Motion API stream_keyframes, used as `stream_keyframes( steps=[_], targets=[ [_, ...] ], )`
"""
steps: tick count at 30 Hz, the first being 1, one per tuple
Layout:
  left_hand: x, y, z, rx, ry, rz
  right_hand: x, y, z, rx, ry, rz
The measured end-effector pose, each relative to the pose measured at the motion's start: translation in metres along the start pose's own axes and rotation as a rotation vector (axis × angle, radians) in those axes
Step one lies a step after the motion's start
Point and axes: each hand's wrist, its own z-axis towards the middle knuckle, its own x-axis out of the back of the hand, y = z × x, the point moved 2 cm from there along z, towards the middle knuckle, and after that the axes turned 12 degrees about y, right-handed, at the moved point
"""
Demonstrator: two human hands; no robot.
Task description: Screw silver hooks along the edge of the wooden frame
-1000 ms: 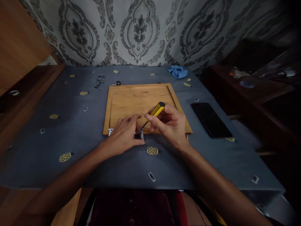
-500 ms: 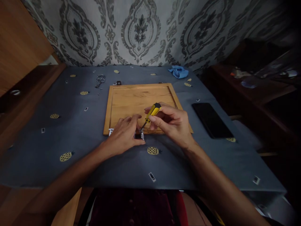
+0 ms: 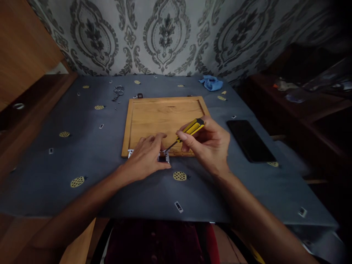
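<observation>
A framed wooden panel (image 3: 165,121) lies flat on the table. Along its near edge sits a shiny metal fitting (image 3: 167,158), with a dark opening at its right part; its middle is hidden under my left hand (image 3: 145,156). That hand is closed over the fitting, thumb toward me and fingers on the panel side. In my right hand (image 3: 210,145) I grip a screwdriver (image 3: 194,127) with a yellow and black handle, tilted down to the left. Its tip meets the upper right corner of the fitting; whether it sits in a screw is too small to tell.
A black phone (image 3: 250,141) lies right of the panel on the grey pineapple-print cloth (image 3: 115,198). Small metal parts (image 3: 118,91) are at the back left. A crumpled blue cloth (image 3: 211,83) rests at the back right, near the patterned curtain (image 3: 165,36).
My right hand has moved right and the screwdriver now leans over farther, its handle lower to the right. The tip stays at the fitting. My left hand has barely moved.
</observation>
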Motion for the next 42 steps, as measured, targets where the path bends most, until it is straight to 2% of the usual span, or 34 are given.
stream_keyframes(
  steps=[25, 33, 42],
  targets=[
    [0.001, 0.0018, 0.0015, 0.008, 0.002, 0.013, -0.0026, 0.0041, -0.003, -0.088, -0.078, -0.016],
    [0.0011, 0.0021, 0.0015, 0.007, -0.016, 0.004, -0.0005, -0.0032, 0.0035, -0.094, -0.198, -0.008],
    [0.0002, 0.0011, 0.0012, 0.001, -0.003, 0.01, -0.0013, -0.0003, 0.0021, -0.137, -0.168, 0.08]
  ],
)
